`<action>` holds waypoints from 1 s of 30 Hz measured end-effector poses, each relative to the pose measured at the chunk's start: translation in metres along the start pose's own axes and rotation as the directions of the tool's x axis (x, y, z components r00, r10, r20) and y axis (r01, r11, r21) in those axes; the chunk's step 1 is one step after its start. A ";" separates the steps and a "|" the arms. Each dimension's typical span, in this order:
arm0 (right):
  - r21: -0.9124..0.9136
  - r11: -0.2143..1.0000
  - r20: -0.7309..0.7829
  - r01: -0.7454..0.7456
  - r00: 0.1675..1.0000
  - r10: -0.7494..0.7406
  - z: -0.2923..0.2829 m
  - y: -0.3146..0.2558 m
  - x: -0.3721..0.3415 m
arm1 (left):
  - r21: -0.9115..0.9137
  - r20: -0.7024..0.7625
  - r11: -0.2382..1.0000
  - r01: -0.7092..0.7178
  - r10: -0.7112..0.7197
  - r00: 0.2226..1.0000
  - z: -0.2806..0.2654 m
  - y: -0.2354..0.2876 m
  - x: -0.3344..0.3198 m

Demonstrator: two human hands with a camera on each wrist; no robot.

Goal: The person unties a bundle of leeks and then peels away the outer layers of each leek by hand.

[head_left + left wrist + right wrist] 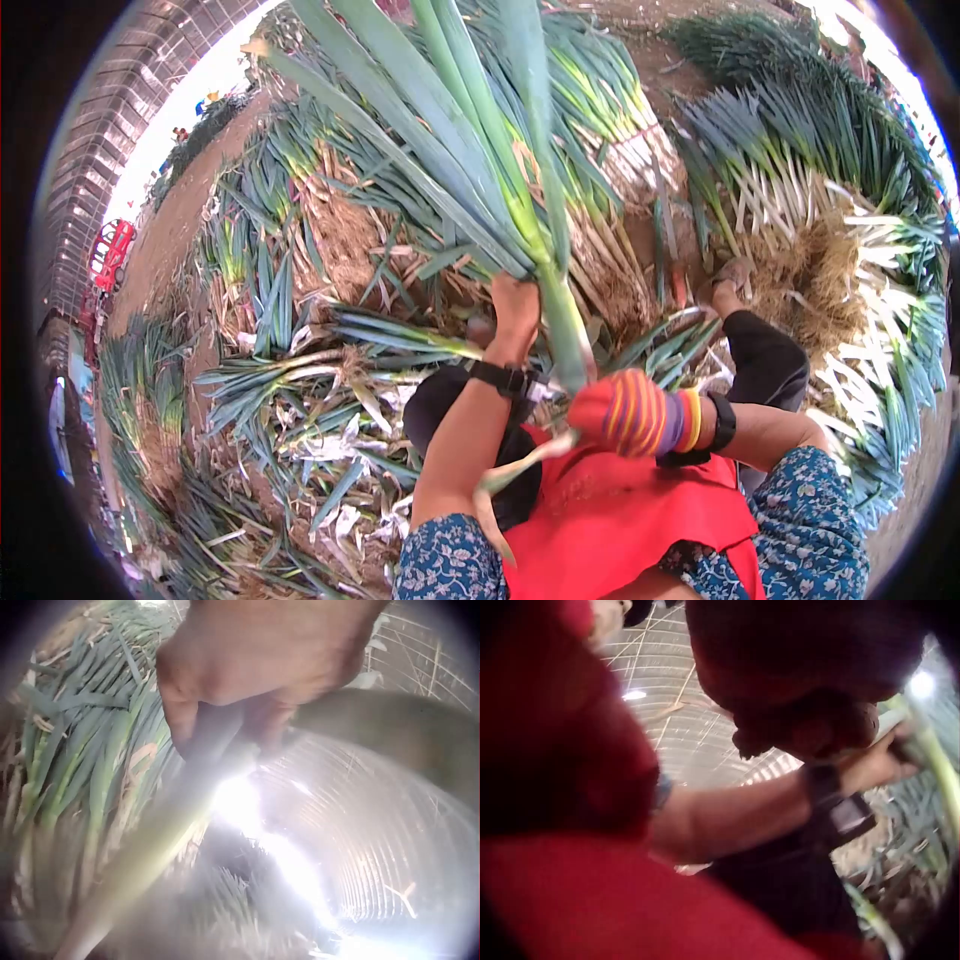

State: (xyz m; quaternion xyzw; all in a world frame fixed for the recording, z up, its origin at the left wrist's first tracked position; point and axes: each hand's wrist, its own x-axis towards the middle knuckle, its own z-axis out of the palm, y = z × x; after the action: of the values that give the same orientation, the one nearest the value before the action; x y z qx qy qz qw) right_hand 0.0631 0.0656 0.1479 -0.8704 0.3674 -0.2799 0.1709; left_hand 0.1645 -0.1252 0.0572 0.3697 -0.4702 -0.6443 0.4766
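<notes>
A large leek (558, 300) stands tilted in front of the person, its broad green leaves fanning up and away. The bare left hand (514, 305) grips it where the leaves begin; in the left wrist view that hand (262, 667) has thumb and fingers around the leek (161, 836). The right hand (632, 412), in a striped red, orange and purple glove, is at the pale lower end of the leek. A pale strip of leek leaf (525, 462) hangs from its curled fingers. Dark and blurred, the gloved hand (802, 675) fills the top of the right wrist view.
Bundles of leeks (790, 200) lie on the right, roots inward, with more heaps (330, 215) ahead and left. Stripped leaves (345, 440) litter the ground by the person's legs. A long blade-like tool (672, 230) with an orange-red handle lies ahead. A red apron (630, 520) covers the lap.
</notes>
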 end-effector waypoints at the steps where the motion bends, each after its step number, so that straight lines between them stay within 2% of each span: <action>1: 0.044 0.996 0.152 0.081 0.985 -0.087 0.011 -0.011 -0.007 | 0.309 0.004 0.947 -0.085 0.088 0.996 0.006 0.020 -0.006; 3: 0.073 0.996 0.370 0.057 0.925 -0.081 0.024 -0.022 -0.012 | 0.152 -0.049 0.960 -0.236 0.246 0.968 0.013 0.031 0.001; 4: 0.233 0.969 0.291 -0.085 0.956 0.014 0.017 -0.016 -0.014 | 0.074 -0.094 0.985 -0.154 0.161 0.982 0.016 0.044 -0.002; 5: 0.219 0.970 0.117 -0.102 0.990 0.078 0.014 -0.005 -0.018 | -0.007 -0.138 0.997 -0.075 0.073 0.988 0.017 0.056 -0.004; 6: 0.075 0.964 0.136 -0.255 0.960 0.244 0.009 0.006 -0.023 | -0.091 -0.147 0.992 -0.084 0.070 0.987 0.010 0.052 0.003; 7: -0.069 0.917 0.137 -0.394 0.906 0.400 0.005 0.017 -0.032 | -0.091 -0.154 0.993 -0.076 0.061 0.986 0.006 0.052 0.005; 9: -0.227 0.896 0.027 -0.382 0.917 0.398 -0.001 0.059 -0.064 | -0.233 -0.131 0.972 -0.037 0.007 0.991 -0.002 0.052 0.009; 11: -0.329 0.745 -0.162 -0.581 0.812 0.561 0.028 0.114 -0.138 | -0.240 -0.133 0.971 -0.013 -0.020 0.991 -0.007 0.054 0.009; 12: -0.325 0.745 -0.157 -0.583 0.810 0.565 0.027 0.115 -0.151 | -0.241 -0.143 0.970 0.011 -0.047 0.989 -0.009 0.055 0.008; 14: -0.516 0.474 -0.084 -0.713 0.593 0.801 0.028 0.117 -0.163 | -0.242 -0.157 0.970 0.033 -0.073 0.985 -0.009 0.060 0.005; 15: -0.511 0.477 -0.081 -0.715 0.592 0.802 0.026 0.116 -0.153 | -0.236 -0.159 0.971 0.037 -0.076 0.984 -0.010 0.058 0.006; 16: -0.283 0.678 -0.143 -0.679 0.729 0.670 0.022 0.111 -0.133 | -0.287 -0.128 0.957 0.045 -0.085 0.988 -0.012 0.055 0.006; 17: -0.055 0.831 -0.254 -0.553 0.813 0.524 0.021 0.105 -0.115 | -0.338 -0.091 0.939 0.055 -0.091 0.992 -0.011 0.054 0.006; 18: -0.054 0.829 -0.262 -0.557 0.809 0.527 0.023 0.099 -0.098 | -0.335 -0.083 0.940 0.057 -0.090 0.992 -0.007 0.057 0.004; 19: 0.243 0.778 -0.141 -0.579 0.773 0.619 0.026 0.094 -0.082 | -0.365 -0.046 0.929 0.060 -0.083 0.996 -0.003 0.061 -0.001; 20: 0.509 0.641 0.004 -0.575 0.746 0.666 0.027 0.090 -0.072 | -0.397 -0.011 0.916 0.062 -0.072 0.997 0.000 0.064 -0.004; 21: 0.676 0.358 0.247 -0.644 0.656 0.713 0.048 0.104 -0.074 | -0.400 -0.009 0.915 0.059 -0.069 0.998 0.002 0.065 -0.005; 23: 0.644 0.402 0.141 -0.651 0.618 0.774 0.076 0.102 -0.073 | -0.289 -0.002 0.954 0.082 -0.087 0.996 0.000 0.065 -0.006; 24: 0.643 0.402 0.149 -0.652 0.621 0.770 0.078 0.099 -0.071 | -0.267 -0.027 0.962 0.064 -0.073 0.997 0.001 0.066 -0.007; 26: 0.435 0.542 -0.116 -0.719 0.553 0.825 0.080 0.094 -0.066 | -0.247 -0.075 0.968 0.051 -0.071 0.995 0.006 0.067 -0.004; 27: 0.438 0.540 -0.117 -0.719 0.550 0.827 0.082 0.094 -0.066 | -0.227 -0.109 0.973 0.043 -0.069 0.992 0.011 0.068 -0.002; 29: 0.356 0.582 -0.257 -0.731 0.522 0.813 0.080 0.096 -0.066 | -0.199 -0.143 0.979 0.053 -0.082 0.986 0.021 0.066 0.004; 30: 0.359 0.583 -0.312 -0.729 0.495 0.811 0.075 0.092 -0.064 | -0.240 -0.161 0.970 -0.042 0.003 0.987 0.026 0.064 0.007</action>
State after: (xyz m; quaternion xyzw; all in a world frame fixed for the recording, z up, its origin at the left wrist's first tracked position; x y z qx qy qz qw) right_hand 0.0222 0.0580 0.0198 -0.5048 0.7193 -0.3957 0.2668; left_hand 0.1554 -0.1320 0.1261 0.3537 -0.3523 -0.6597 0.5617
